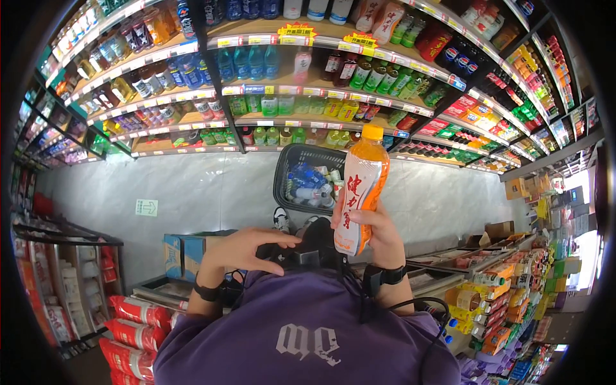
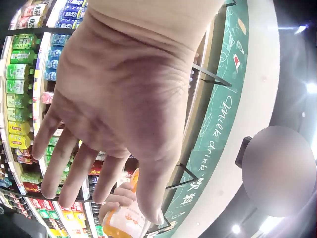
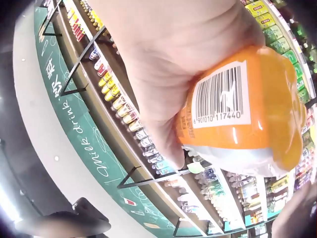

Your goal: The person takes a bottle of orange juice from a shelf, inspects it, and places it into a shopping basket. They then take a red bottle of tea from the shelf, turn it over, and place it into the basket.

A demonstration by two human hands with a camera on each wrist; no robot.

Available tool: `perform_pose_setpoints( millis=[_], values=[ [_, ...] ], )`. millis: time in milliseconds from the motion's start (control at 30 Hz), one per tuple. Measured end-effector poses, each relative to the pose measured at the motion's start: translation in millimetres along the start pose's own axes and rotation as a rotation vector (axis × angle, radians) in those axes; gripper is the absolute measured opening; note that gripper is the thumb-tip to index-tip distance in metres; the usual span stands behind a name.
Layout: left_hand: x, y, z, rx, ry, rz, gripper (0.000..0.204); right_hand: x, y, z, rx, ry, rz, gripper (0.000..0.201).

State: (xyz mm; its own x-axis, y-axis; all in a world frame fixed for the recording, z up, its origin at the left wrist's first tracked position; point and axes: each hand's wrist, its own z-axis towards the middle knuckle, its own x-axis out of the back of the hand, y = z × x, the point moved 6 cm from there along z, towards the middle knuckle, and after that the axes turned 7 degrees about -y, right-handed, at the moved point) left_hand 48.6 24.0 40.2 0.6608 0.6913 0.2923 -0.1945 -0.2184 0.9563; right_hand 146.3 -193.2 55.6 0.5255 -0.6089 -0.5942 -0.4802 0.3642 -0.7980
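My right hand [image 1: 378, 234] grips the lower part of an orange bottle [image 1: 363, 186] with a white label and orange cap, held upright at chest height. In the right wrist view the thumb and palm of that hand [image 3: 178, 64] press against the bottle [image 3: 237, 114], its barcode showing. My left hand [image 1: 253, 249] holds nothing, its fingers spread a little to the left of the bottle. The left wrist view shows the left palm [image 2: 119, 99] with extended fingers, and the bottle [image 2: 125, 223] beyond it.
A dark basket [image 1: 280, 186] on the floor holds several bottles [image 1: 311, 183]. Drink shelves [image 1: 321, 83] curve along the far side. Blue boxes [image 1: 183, 253] stand at the left, near red packages [image 1: 136, 335]. Stacked drinks [image 1: 494, 301] are at the right.
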Motion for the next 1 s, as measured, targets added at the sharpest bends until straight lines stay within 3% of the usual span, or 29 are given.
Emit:
perform_pose_setpoints(
  millis=[167, 300, 400, 467, 600, 633, 733, 767, 867, 1000],
  values=[
    [1, 7, 7, 0.034, -0.01, -0.003, 0.066, 5, 14, 12, -0.031, -0.014, 0.059, 0.048],
    [6, 2, 8, 0.02, 0.087, -0.063, 0.063, 9, 25, 13, -0.022, 0.093, -0.085, 0.045],
    [9, -5, 5, 0.064, 0.101, -0.184, 0.074, -2, 30, 15, -0.067, 0.093, -0.016, 0.045],
    [16, -4, 5, -0.015, 0.29, -0.345, 0.079, -14, 27, 13, -0.09, 0.121, 0.005, 0.043],
    [35, -24, 3, -0.187, 0.561, -0.76, 0.094, -53, 22, 20, -0.009, -0.133, -0.153, 0.056],
    [36, -33, 2, -0.262, 0.624, -0.86, 0.09, -58, 22, 15, -0.022, -0.112, -0.119, 0.056],
    [24, -47, -12, -0.265, 0.326, -1.1, 0.081, -74, 2, 7, -0.034, -0.372, -0.076, 0.051],
    [20, -47, -15, -0.243, 0.531, -1.23, 0.066, -73, -3, 5, 0.016, -0.415, -0.108, 0.047],
    [20, -67, -24, -0.336, 0.542, -1.475, 0.058, -56, 1, 8, 0.062, -0.341, -0.292, 0.053],
    [18, -59, -32, -0.388, 0.62, -1.458, 0.056, -34, 13, 9, -0.025, -0.261, -0.258, 0.051]
  ],
)
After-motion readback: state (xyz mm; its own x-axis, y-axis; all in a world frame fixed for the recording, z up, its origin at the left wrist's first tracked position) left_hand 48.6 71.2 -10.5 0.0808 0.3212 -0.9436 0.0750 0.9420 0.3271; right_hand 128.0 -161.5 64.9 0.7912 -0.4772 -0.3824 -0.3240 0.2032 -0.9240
